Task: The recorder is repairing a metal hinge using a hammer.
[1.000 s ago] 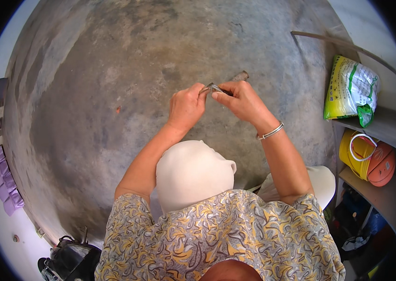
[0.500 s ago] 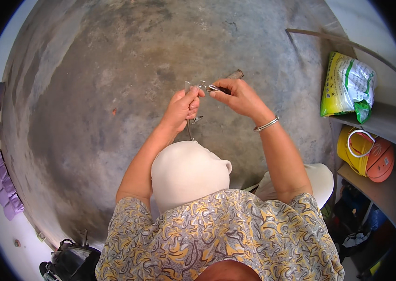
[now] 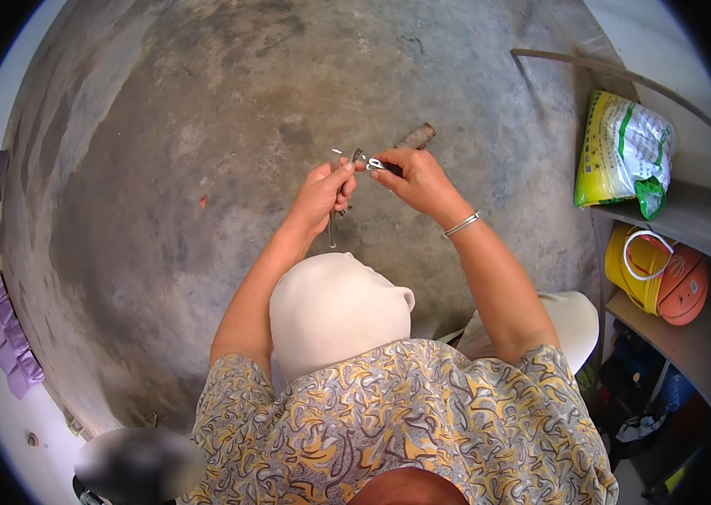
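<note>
Above my raised knee, my left hand [image 3: 324, 192] is closed around a thin metal piece. Its slim rod [image 3: 332, 236] hangs below the fist, and a curved metal part [image 3: 358, 156] sticks out beside the thumb. To the right, my right hand [image 3: 421, 178] pinches a small tool with a dark handle and a shiny looped metal end [image 3: 375, 164]. That end points left, close to the curved part; whether they touch I cannot tell. My fingers hide much of both things, so their exact kinds do not show.
A short brownish cylinder [image 3: 417, 136] lies on the concrete floor [image 3: 229, 101] beyond my right hand. At the right, shelves hold a yellow-and-white sack [image 3: 625, 156], a yellow bucket [image 3: 635, 268] and an orange basketball [image 3: 682, 288]. A dark, blurred object [image 3: 141, 465] stands at lower left.
My right hand has shifted slightly left and down with its tool, uncovering more of the cylinder. The tool's looped end now shows more plainly. The rod under my left hand has swung slightly left.
</note>
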{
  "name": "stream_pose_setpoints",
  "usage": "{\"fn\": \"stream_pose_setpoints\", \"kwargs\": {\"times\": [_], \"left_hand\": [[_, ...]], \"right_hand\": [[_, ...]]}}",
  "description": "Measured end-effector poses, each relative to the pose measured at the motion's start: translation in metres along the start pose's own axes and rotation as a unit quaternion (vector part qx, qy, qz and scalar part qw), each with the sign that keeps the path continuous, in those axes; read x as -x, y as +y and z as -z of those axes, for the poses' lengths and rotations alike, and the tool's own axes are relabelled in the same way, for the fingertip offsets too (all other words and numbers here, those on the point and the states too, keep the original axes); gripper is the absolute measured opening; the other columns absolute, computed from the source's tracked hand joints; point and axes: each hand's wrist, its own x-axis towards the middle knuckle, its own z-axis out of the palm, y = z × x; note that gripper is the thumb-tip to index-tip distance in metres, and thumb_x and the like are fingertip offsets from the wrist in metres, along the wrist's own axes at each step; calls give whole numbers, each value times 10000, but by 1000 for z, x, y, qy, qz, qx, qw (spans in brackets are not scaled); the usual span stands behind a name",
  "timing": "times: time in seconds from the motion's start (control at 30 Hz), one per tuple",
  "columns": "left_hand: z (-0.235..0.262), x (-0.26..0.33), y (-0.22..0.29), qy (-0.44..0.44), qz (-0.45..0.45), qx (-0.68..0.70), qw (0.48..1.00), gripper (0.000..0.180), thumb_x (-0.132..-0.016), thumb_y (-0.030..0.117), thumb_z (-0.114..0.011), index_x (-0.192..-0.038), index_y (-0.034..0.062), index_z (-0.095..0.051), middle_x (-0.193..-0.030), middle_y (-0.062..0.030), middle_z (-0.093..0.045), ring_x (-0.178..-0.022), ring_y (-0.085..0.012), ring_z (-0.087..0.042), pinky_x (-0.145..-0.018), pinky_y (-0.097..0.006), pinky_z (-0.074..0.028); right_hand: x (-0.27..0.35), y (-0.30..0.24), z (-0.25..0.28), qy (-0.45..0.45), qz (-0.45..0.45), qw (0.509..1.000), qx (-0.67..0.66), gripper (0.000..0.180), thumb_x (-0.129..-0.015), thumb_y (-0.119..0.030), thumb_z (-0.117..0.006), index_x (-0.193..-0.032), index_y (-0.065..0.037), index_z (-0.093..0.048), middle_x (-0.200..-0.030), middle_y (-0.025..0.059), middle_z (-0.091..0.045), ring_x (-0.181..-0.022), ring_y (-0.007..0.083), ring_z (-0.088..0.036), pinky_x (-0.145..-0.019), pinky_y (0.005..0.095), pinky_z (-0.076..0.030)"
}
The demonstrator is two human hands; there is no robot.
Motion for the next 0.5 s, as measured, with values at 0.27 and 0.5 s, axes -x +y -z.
{"fn": "stream_pose_setpoints", "kwargs": {"times": [0.27,0.5], "left_hand": [[10,-45,-42,20,36,-217,975,281,-940,273,-457,-1023,36,-584,-665,30,-495,-564,-48,-415,-503,-189,-362],[40,-90,-105,114,-216,-466,850,237,-914,230,-476,-942,59,-638,-695,-90,-554,-600,-218,-522,-587,-343,-444]], "right_hand": [[10,70,-49,-42,-199,962,-181,198,-853,-200,-590,-835,-3,-591,-620,9,-506,-551,87,-470,-522,267,-404],[10,97,-87,-14,-268,947,-179,267,-838,-216,-587,-1015,-21,-629,-692,102,-611,-615,177,-593,-598,314,-465]]}}
